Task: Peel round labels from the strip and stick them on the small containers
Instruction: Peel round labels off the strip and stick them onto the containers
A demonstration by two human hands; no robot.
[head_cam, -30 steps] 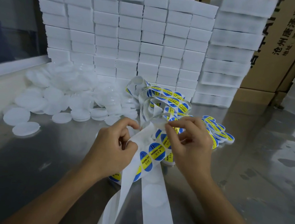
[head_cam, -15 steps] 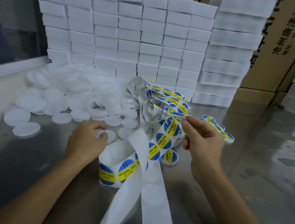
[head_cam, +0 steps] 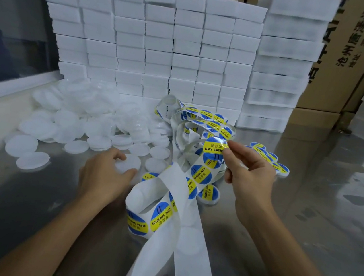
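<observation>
- The right hand (head_cam: 250, 175) is pinching a peeled round label (head_cam: 214, 147) by its edge; dangling free, it could be curling onto itself or the strip (head_cam: 186, 211).
- The left hand (head_cam: 103, 173) is closing around a small container (head_cam: 128, 166) beside the pile (head_cam: 80, 119); a loose grip risks crooked sticking.

The peeled label (head_cam: 215, 147) pinched in the right hand (head_cam: 250, 170) looked glossy, catching light along its edge. Below that grip the backing strip (head_cam: 185, 255) was matt white paper. Under the left hand (head_cam: 103, 173) the container (head_cam: 128, 165) looked like frosted plastic, on a smooth, reflective metal table (head_cam: 307, 202).
</observation>
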